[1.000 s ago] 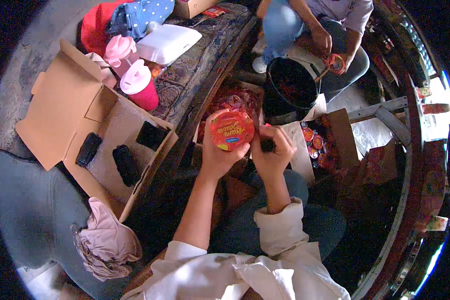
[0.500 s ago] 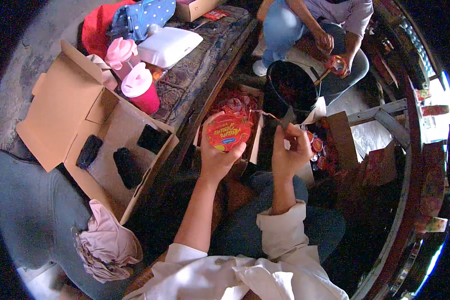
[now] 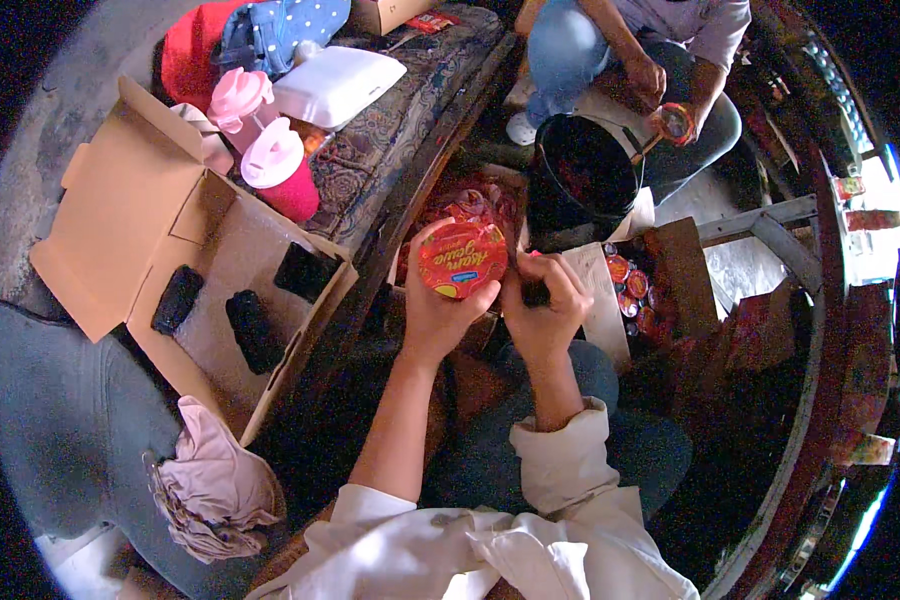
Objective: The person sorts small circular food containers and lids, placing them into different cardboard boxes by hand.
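My left hand holds a round red cup with a red and yellow foil lid, tilted so the lid faces me. My right hand is closed around a small dark tool right beside the cup's right edge. Just beyond the cup lies a box of more red-lidded cups. Both my forearms come up from the bottom, with white sleeves pushed back.
An open cardboard box with dark items sits at my left. Pink cups and a white foam container rest on a patterned bench. A black bucket stands ahead, where another person holds a cup. More cups lie at right.
My right hand had swung out to the right away from the cup; it is now back against the cup's right edge. The cup stays in my left hand.
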The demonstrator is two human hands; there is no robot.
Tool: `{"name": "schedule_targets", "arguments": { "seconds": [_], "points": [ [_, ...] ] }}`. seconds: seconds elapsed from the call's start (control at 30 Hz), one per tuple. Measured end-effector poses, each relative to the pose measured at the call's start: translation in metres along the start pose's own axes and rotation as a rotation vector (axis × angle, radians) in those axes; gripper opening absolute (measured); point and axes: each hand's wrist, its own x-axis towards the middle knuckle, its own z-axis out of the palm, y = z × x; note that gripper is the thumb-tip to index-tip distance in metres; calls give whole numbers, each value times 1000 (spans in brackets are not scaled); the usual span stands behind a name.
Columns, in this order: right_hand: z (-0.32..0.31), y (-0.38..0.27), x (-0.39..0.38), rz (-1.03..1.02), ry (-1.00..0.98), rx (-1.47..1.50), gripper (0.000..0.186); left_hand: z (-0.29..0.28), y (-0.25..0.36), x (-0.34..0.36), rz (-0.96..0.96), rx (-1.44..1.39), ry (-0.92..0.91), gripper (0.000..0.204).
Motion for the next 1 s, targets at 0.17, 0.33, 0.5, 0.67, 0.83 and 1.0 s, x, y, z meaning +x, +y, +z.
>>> {"name": "schedule_targets", "arguments": {
  "seconds": [0.17,0.33,0.5,0.67,0.83,1.0],
  "points": [
    [0,2,3,-73,52,13,20,0,-1,0,25,22,-5,69],
    [-2,-1,0,-53,20,19,22,-1,-1,0,14,21,-3,69],
    [1,3,0,-72,52,8,23,2,1,0,-35,-27,-43,69],
    [1,0,2,-8,26,14,21,1,-7,-3,28,40,-57,67],
    [1,9,0,96,76,24,17,3,1,-2,-37,-38,-85,66],
    [-2,29,5,130,183,15,14,0,-1,-2,-56,-102,-85,66]
  ]
}}
